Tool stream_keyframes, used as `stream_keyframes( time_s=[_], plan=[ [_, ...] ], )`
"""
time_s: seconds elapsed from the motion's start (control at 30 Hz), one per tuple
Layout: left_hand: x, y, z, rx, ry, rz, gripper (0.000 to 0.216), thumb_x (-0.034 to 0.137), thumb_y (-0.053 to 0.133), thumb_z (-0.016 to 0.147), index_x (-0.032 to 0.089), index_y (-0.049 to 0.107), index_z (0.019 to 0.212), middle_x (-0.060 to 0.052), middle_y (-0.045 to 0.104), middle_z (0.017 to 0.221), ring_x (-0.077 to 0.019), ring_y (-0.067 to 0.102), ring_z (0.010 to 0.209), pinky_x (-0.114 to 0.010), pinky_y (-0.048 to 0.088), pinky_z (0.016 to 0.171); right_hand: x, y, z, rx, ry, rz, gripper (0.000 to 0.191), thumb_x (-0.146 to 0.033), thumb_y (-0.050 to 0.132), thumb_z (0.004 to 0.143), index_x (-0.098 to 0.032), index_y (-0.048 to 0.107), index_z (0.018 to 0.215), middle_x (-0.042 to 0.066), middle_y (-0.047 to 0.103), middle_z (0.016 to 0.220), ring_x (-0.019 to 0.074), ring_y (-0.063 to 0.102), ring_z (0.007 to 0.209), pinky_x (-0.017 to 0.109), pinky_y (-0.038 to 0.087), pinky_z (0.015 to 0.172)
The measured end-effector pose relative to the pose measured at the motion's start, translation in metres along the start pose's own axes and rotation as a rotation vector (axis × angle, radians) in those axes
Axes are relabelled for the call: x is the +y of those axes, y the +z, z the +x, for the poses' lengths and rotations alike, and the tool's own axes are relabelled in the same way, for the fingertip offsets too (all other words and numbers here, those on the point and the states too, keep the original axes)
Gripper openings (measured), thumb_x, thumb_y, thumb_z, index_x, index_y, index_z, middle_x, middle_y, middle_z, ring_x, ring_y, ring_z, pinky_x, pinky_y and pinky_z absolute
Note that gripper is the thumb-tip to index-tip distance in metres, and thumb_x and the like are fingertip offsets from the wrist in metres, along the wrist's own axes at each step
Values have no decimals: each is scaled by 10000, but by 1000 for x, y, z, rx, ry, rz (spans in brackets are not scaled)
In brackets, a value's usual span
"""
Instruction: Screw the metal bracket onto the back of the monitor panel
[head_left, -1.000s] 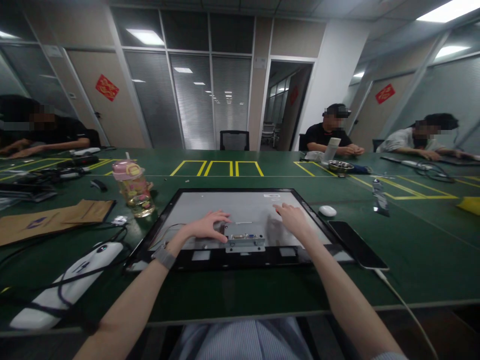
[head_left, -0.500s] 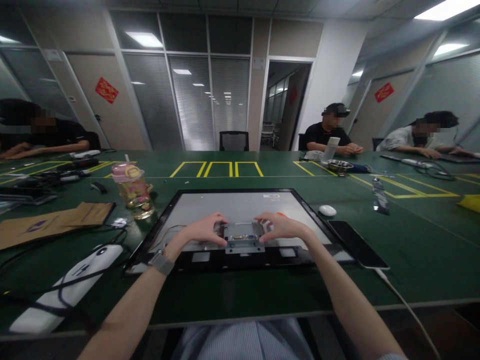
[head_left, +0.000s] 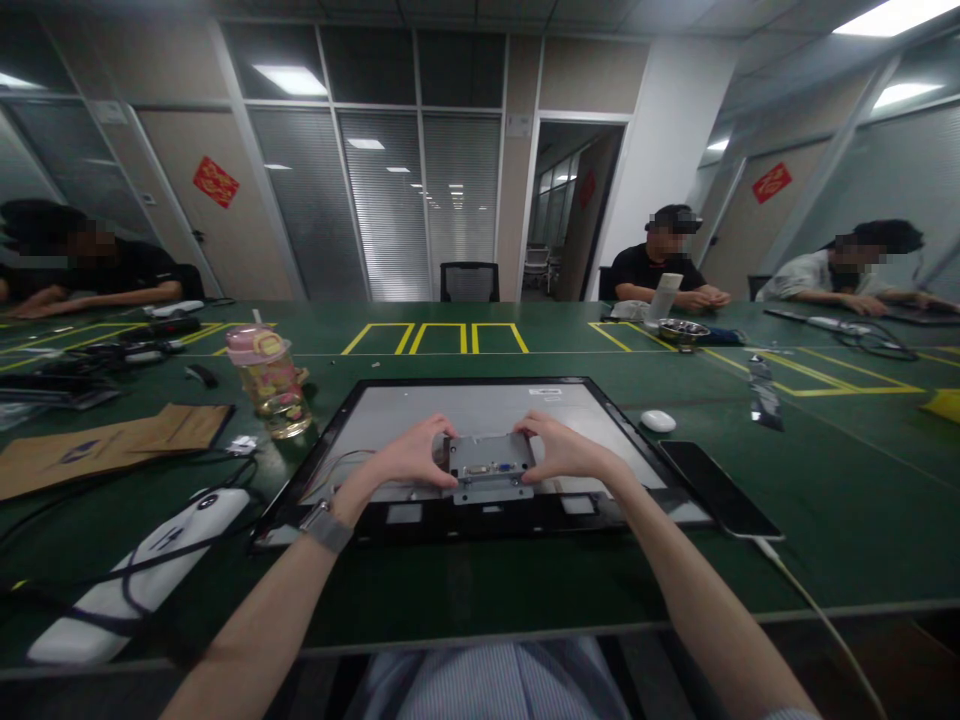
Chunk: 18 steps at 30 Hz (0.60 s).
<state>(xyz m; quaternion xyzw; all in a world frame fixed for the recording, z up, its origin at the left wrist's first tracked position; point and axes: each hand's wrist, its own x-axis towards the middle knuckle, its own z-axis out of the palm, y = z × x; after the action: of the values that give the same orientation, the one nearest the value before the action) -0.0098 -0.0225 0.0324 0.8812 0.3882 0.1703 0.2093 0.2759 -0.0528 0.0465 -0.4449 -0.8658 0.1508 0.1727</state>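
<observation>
A silver metal bracket box with video ports [head_left: 487, 455] is gripped at its two ends over the lower middle of a display panel [head_left: 487, 405]. My left hand [head_left: 416, 455], with a watch [head_left: 328, 527] on its wrist, holds the left end between thumb and fingers. On the right end, my right hand [head_left: 562, 450] closes the same way. The box's port side faces me, with a blue connector visible. The panel lies flat, back side up, with a black frame and thin wires on its left. The box's underside is hidden.
Left of the panel are a pink-lidded bottle [head_left: 270, 385], a brown paper bag [head_left: 112, 445] and a white power strip [head_left: 142, 580] with black cables. On the right lie a phone [head_left: 716, 488] on a charging cable and a white case [head_left: 658, 421]. Several people sit across the table.
The box has tilted and risen slightly, showing more of its top face. My right fingers have closed onto its right end, where they were looser before.
</observation>
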Motion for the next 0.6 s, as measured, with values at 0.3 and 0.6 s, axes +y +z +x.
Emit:
stream_keyframes(
  time_s=[0.3, 0.6],
  plan=[
    [-17, 11, 11, 66, -44, -32, 535, 350, 716, 684, 207, 587, 1183, -43, 518, 1172, -236, 552, 1098, -348, 436, 1004, 13, 12, 10, 76, 20, -41, 531, -246, 757, 629, -138, 624, 1131, 86, 554, 1041, 253, 551, 974, 360, 461, 869],
    [-26, 20, 18, 36, -55, -70, 528, 347, 677, 722, 198, 559, 1215, -56, 501, 1167, -230, 535, 1095, -361, 433, 1008, 31, 25, 18, 77, -15, -127, 569, -269, 733, 693, -77, 596, 1211, 154, 574, 1136, 303, 496, 1097, 418, 418, 971]
  ],
)
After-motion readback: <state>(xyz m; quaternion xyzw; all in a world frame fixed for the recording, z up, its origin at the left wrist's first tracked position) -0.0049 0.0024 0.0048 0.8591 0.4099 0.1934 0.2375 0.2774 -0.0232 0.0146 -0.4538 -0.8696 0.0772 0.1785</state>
